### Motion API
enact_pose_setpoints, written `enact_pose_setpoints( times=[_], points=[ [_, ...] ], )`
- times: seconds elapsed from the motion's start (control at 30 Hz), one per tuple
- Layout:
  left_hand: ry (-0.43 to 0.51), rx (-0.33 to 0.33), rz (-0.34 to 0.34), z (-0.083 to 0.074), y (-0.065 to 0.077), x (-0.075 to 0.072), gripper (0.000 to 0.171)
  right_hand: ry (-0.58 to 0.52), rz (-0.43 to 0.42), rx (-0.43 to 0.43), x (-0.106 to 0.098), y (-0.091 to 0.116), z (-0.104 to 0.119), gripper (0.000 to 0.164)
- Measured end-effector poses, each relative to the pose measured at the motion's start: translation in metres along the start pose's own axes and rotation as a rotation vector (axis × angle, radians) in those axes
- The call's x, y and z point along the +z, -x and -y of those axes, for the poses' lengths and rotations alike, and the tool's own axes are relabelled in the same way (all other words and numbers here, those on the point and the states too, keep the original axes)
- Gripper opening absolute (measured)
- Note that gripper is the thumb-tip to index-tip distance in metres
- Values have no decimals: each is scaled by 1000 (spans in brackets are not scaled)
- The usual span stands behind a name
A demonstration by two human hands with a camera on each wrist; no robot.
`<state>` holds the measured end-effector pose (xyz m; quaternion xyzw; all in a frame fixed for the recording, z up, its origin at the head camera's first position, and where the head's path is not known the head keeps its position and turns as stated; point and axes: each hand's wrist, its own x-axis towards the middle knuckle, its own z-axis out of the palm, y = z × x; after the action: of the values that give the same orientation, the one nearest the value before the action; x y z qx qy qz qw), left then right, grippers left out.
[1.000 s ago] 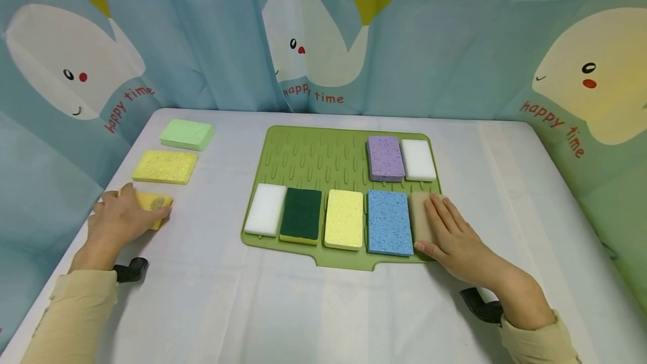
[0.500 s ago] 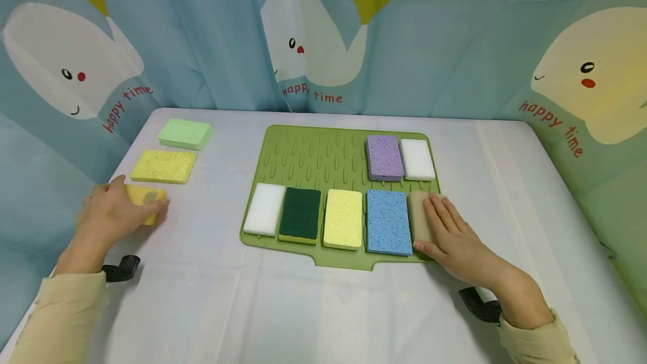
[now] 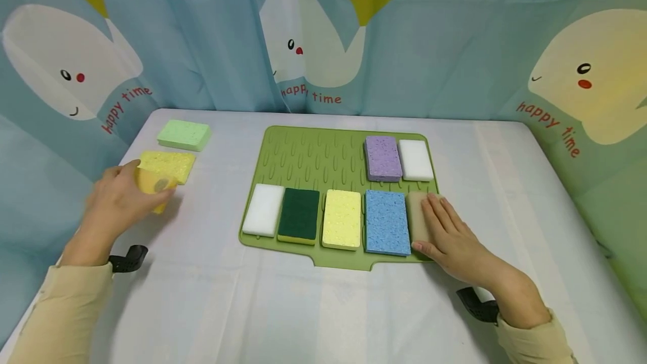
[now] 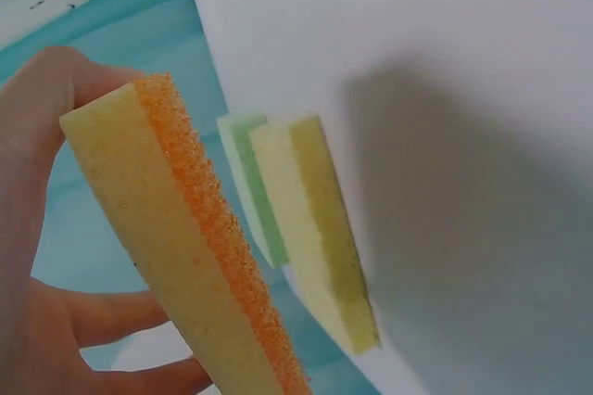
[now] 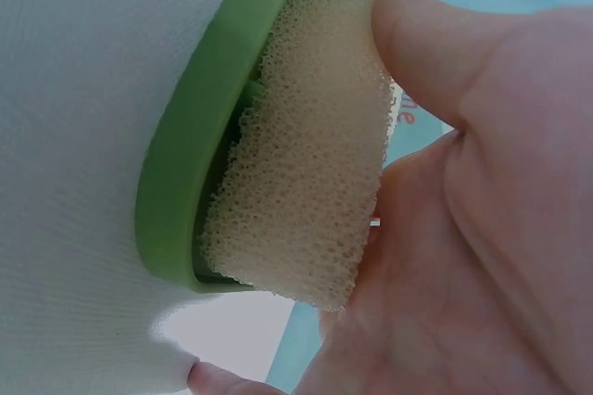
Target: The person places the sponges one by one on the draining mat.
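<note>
My left hand [image 3: 117, 198] pinches a yellow sponge [image 3: 149, 180] between thumb and fingers, above the left side of the table. In the left wrist view this sponge [image 4: 148, 200] shows a thin orange coarse layer along one side and is tilted. Just behind it lies a yellow cellulose sponge [image 3: 174, 163], partly covered by the held one. My right hand [image 3: 457, 243] rests on a beige sponge [image 3: 417, 215], its fingers straight across the top. The right wrist view shows this porous sponge [image 5: 306, 154] standing inside the mat's raised rim, with my thumb against it.
A green ribbed mat [image 3: 303, 153] bears a front row of white [image 3: 264, 209], dark green [image 3: 299, 213], yellow [image 3: 341, 219] and blue sponges [image 3: 387, 222]. Purple [image 3: 383, 158] and white sponges [image 3: 416, 160] stand back right. A light green sponge [image 3: 184, 135] lies far left.
My left hand has lifted the yellow sponge off the table, first drawing it slightly left, then moving it up and away toward the sponge behind. My right hand has stayed on the beige sponge.
</note>
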<state>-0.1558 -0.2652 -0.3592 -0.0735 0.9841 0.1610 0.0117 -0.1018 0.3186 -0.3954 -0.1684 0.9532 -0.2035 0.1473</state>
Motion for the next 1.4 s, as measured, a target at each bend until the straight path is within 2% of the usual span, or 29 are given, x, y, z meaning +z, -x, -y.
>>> enact_pose_setpoints(
  times=[0.17,0.5,0.73,1.4],
  points=[
    [-11,0,15,-6,-4,-1,102,3,2,4,1,0,0,91],
    [-7,38,4,-15,-7,3,98,1,2,4,1,0,2,90],
    [6,53,19,-29,-12,5,99,-1,2,12,0,1,2,91],
    [22,179,38,-60,-23,10,64,1,1,4,0,0,1,91]
  ],
)
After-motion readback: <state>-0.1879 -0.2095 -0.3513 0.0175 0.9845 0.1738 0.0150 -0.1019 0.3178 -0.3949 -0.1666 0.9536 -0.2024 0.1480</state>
